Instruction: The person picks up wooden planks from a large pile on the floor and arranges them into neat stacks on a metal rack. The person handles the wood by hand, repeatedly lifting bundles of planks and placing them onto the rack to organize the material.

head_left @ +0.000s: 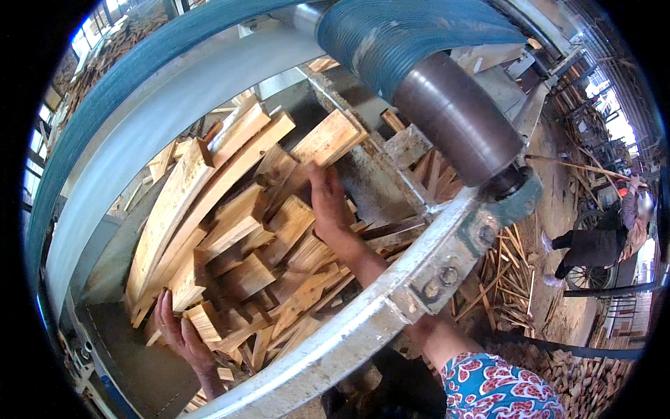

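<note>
A heap of cut wood blocks lies below a belt, several of them stacked at angles. My right hand reaches under the pale metal frame into the heap. Its fingers point up and touch the near edge of a short wood block; they are not wrapped round it. At the lower left, my left hand is open, fingers stretched up beside the near ends of the wood pieces. Long wood planks lean on the heap's left side, beyond my left hand.
A curved metal frame crosses between me and the heap. Above are a ribbed blue belt and a dark roller. Thin wood sticks litter the floor at right. Farther right, another person is beside a wheeled cart.
</note>
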Tool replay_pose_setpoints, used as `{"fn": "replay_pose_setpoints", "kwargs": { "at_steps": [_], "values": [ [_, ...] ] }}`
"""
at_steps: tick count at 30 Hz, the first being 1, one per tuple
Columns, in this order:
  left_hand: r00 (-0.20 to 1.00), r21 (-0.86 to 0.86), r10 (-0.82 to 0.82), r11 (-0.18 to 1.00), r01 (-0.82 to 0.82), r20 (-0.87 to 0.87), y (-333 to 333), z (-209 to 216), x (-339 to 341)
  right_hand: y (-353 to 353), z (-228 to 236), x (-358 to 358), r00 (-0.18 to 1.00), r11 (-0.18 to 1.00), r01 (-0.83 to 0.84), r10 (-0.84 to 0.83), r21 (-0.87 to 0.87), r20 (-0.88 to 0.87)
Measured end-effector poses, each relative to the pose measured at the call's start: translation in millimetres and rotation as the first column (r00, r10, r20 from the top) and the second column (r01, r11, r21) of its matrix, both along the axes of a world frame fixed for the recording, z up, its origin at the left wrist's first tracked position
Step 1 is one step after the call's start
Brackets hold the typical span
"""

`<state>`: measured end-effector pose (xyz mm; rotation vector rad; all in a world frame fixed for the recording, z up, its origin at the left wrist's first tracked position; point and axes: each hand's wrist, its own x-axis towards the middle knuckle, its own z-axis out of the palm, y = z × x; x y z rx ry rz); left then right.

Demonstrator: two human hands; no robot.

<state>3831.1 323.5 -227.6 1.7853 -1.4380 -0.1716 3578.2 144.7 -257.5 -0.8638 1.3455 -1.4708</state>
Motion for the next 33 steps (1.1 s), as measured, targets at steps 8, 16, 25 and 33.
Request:
{"fn": "replay_pose_setpoints", "kwargs": {
  "at_steps": [8, 16, 25, 33],
  "values": [
    [0.998, 0.004, -0.024, 1.000, 0.024, 0.053, -2.3, 3.3, 4.5, 67.1, 45.4, -66.9, -0.168, 0.896, -0.444, -0.087, -0.003, -0.982],
    [0.992, -0.052, -0.009, 0.999, 0.016, 0.123, -4.2, -5.0, 5.3, 72.2, 33.8, -68.6, 0.067, 0.770, -0.364, 0.583, 0.524, -0.810],
    [0.989, -0.161, -0.148, 0.977, 0.143, -0.023, 36.4, -23.9, -14.8, 242.3, -4.8, -50.6, 0.287, 0.737, -0.418, 0.661, 0.531, -0.693],
    [0.914, 0.133, -0.224, 0.973, 0.189, 0.339, 64.3, -22.5, -17.4, 125.2, -12.7, -105.1, 0.459, 0.910, -0.377, 0.344, 0.171, -0.819]
  ]
}}
